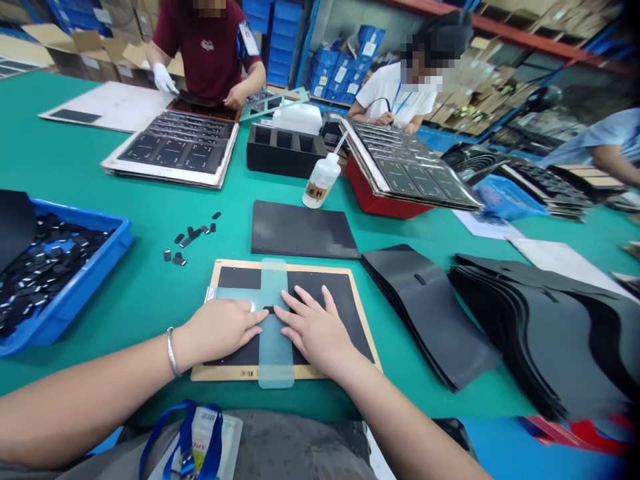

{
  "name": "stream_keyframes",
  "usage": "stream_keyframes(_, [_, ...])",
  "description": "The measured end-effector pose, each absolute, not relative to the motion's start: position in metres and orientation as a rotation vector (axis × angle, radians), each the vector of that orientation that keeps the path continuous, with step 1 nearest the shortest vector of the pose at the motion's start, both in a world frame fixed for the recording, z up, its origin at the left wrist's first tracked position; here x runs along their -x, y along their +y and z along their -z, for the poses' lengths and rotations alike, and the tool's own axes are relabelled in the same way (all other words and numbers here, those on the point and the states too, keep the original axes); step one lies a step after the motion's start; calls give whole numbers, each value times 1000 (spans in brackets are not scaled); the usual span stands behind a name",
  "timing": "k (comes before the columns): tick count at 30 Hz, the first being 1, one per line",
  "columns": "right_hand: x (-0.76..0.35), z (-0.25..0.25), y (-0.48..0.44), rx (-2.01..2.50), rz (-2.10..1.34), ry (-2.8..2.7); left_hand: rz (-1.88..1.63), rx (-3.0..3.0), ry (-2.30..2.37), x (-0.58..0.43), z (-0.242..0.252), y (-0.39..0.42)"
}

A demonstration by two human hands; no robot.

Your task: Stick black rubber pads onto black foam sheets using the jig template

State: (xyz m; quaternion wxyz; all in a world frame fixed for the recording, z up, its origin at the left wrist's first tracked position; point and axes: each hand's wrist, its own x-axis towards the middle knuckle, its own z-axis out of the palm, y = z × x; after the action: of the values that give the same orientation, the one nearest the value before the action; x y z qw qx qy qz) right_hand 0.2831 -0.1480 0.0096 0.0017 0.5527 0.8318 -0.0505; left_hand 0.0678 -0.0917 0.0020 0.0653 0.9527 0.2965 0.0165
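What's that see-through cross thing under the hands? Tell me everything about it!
The pale, see-through, blue-green plastic sheet is shaped like a cross, with one long strip and shorter side arms. It looks smooth and thin, and lies flat over a black sheet set in a tan-edged board. Its lower end pokes just past the board's edge. The left hand and right hand rest on it.

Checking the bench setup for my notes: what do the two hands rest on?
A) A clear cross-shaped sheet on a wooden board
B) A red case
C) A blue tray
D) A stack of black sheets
A. The left hand and right hand lie flat on the clear sheet, which sits on the wooden board.
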Motion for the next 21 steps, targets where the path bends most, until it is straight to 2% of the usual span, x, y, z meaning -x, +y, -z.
stream_keyframes(8, [-271,-10,-153,-1732,49,2586,10,-2919,899,-68,-8,-99])
stream_keyframes(21, [-271,-20,-139,-1687,132,2580,-76,-2720,904,-66,-8,-86])
